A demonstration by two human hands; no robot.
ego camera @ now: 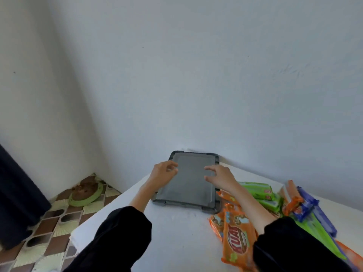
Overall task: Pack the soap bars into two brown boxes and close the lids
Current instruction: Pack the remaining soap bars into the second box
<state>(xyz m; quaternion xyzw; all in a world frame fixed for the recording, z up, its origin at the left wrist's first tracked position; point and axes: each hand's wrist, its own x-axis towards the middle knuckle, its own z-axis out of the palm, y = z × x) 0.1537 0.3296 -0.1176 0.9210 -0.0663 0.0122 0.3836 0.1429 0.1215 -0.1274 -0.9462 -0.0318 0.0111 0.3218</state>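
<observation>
Early days here. One box (pixel 215 206), grey-looking in this light, sits at the far edge of the table (pixel 176 232) by the wall, its lid (pixel 191 185) on; no second box is in view. Left hand (pixel 164 173) and right hand (pixel 221 176) hover over the lid, fingers loosely curled, grasping nothing. The soap bars (pixel 238 240), orange, green and blue packs, lie heaped just right of the box, none visibly packed. Filling and closing both look left to do.
</observation>
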